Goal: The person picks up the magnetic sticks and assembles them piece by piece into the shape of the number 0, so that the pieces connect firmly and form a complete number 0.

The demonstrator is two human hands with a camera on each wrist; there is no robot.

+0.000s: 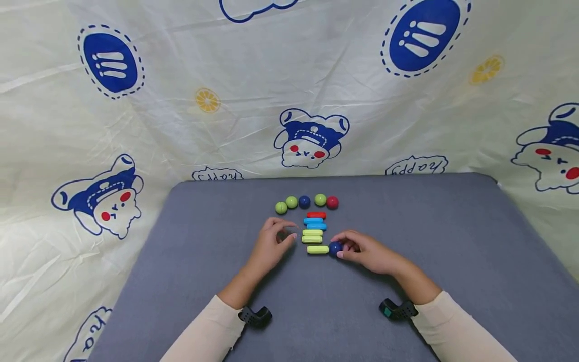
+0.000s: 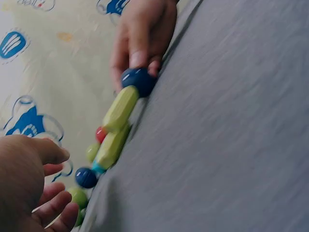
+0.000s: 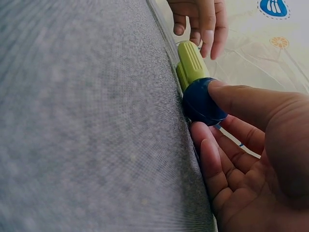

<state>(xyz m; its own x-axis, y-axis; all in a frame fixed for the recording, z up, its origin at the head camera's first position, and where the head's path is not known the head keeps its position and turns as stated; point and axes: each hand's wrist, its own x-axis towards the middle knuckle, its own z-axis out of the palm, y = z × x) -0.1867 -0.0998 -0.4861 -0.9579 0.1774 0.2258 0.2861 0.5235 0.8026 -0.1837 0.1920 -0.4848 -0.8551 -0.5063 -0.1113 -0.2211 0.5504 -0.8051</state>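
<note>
Pinches navy ball (image 1: 334,249) with right hand (image 1: 367,251) at right end of nearest yellow-green rod (image 1: 317,250) (can't tell if joined); holds empty left hand (image 1: 270,245), fingers apart, left of it; leaves five rods (image 1: 313,221), five balls (image 1: 304,202) unpaired beyond.

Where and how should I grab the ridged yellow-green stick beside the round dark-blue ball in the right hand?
Probably pinch the yellow-green stick across its left end, coming from the left with the left hand. It lies flat, sideways, with that end uncovered; the dark-blue ball and right hand crowd the other end.
</note>
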